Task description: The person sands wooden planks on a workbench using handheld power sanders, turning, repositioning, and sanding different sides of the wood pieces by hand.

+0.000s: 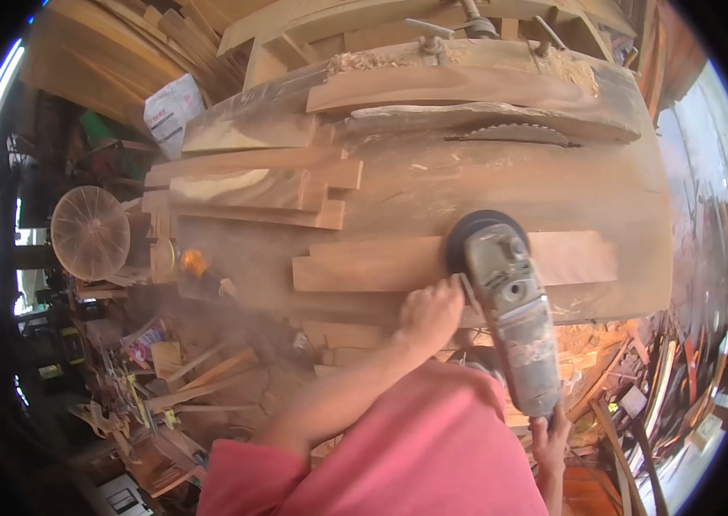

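Observation:
An angle grinder [510, 301] with a round dark sanding disc [476, 232] lies over a flat reddish wooden board [364, 265] on the dusty worktable. The disc is on the board's upper edge, right of its middle. My left hand [433, 310] is closed beside the tool's head, around its side handle, which the fist mostly hides. Lower down, my right hand [550, 434] wraps round the rear end of the grinder body. Haze, like fine dust, hangs over the left of the board.
Several cut boards [252, 185] lie stacked at the table's left. A toothed saw blade [519, 133] stands out of the worktable [415, 198] beside a long curved plank [450, 89]. A round wire fan guard [90, 232] stands left. Wood scraps [209, 370] litter the floor.

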### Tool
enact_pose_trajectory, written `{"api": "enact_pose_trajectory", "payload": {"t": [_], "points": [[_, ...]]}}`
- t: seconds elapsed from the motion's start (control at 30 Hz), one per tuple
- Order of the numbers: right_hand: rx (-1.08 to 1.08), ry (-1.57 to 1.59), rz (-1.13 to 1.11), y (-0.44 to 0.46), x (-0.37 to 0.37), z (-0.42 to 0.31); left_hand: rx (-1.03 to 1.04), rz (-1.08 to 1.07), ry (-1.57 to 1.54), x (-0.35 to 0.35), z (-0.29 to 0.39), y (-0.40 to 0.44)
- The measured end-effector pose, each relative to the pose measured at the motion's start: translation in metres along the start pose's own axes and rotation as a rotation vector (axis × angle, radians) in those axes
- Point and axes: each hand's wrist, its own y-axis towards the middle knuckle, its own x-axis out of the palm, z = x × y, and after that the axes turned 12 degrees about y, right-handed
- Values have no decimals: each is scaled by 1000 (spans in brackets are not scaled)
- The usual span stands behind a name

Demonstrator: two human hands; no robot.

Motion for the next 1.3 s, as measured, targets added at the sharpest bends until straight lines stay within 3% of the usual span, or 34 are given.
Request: {"api": "enact_pose_trajectory", "payload": {"t": [0.23, 0.33, 0.47, 0.5, 0.67, 0.9, 1.03, 1.13, 1.3], "points": [[-42, -102, -221, 14, 108, -46, -287, -61, -108, 1, -134, -86], [-92, -218, -292, 16, 127, -43, -290, -37, -100, -11, -159, -104], [-32, -229, -233, 4, 124, -49, -249, -51, -91, 2, -148, -104], [-183, -163, -163, 0, 119, -24, -226, -54, -94, 5, -138, -100], [-55, -118, -160, -13, 104, -25, -149, 16, -132, -1, -116, -90], [-58, -213, -307, -1, 172, -46, -264, 14, -107, 7, -200, -139], [-195, -239, -304, 0, 187, -28, -319, -3, -147, 1, -216, -156], [-16, -203, -246, -12, 190, -50, -299, -13, -96, 7, -207, -149], [13, -163, -286, -14, 192, -59, -312, -55, -141, 1, -207, -146]]}}
